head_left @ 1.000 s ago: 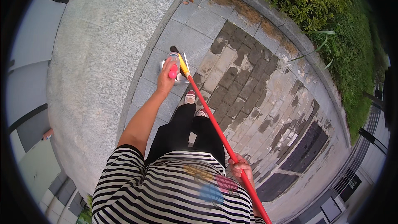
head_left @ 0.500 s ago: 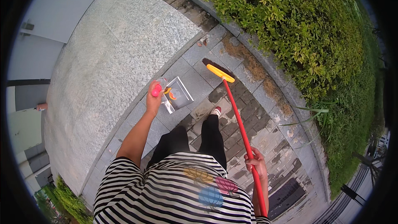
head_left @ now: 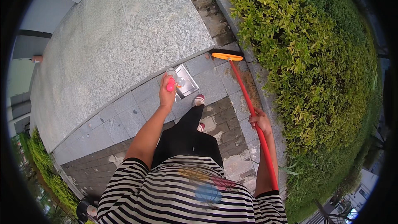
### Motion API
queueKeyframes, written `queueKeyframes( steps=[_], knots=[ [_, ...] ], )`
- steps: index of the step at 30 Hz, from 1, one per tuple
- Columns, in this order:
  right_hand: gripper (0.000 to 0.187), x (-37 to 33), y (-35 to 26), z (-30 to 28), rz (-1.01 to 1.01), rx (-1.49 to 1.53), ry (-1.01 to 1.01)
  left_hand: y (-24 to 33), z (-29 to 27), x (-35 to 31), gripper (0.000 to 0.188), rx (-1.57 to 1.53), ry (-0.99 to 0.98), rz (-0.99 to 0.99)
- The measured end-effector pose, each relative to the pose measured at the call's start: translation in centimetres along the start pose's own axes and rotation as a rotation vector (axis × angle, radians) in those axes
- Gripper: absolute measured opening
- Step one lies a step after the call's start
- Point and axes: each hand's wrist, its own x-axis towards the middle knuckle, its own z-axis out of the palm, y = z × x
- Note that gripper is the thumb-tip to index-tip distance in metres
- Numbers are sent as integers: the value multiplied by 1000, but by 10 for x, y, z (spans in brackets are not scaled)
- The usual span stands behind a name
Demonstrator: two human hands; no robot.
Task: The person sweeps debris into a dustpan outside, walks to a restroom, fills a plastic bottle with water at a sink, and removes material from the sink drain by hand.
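My left hand (head_left: 166, 92) is closed around the pink-tipped handle (head_left: 170, 84) of a dustpan. Just past the fingers something clear and round (head_left: 171, 74) shows, perhaps plastic; I cannot tell whether the hand grips it too. Below, the silvery dustpan (head_left: 191, 86) is held over the grey paving, with small orange bits in it partly hidden by the hand. My right hand (head_left: 260, 121) wraps the red pole of a broom (head_left: 244, 89). Its orange head (head_left: 227, 57) with dark bristles rests on the paving at the far end, between the stone slab's corner and the kerb.
A pale granite slab (head_left: 124, 33) rises along the left. To the right, a stone kerb (head_left: 261, 74) borders a dense green hedge (head_left: 298, 66). Brown dirt (head_left: 244, 79) lies along the kerb. Worn brick paving (head_left: 226, 128) lies around my feet.
My body and view have turned and moved forward along the slab. The broom head has moved toward the kerb and turned more crosswise. Both hands keep their hold.
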Motion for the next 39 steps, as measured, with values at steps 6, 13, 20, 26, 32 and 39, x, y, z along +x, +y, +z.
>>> queueKeyframes(
  steps=[6,13,20,26,32,39],
  knots=[
    [69,-80,17,24,296,188,-268,9,19,34,35,45,8,-71],
    [69,-156,-14,-14,357,266,-206,21,5,49,34,-49,-20,-121],
    [74,-178,-35,-77,292,283,-107,114,-34,64,34,-184,-89,-213],
    [70,-204,-46,-136,176,524,-283,296,-31,143,37,-131,-88,67],
    [77,-211,-74,-185,-99,577,-456,504,19,217,36,150,-103,377],
    [71,-210,-106,-230,-400,451,-400,699,172,236,36,292,-272,1221]
  ],
)
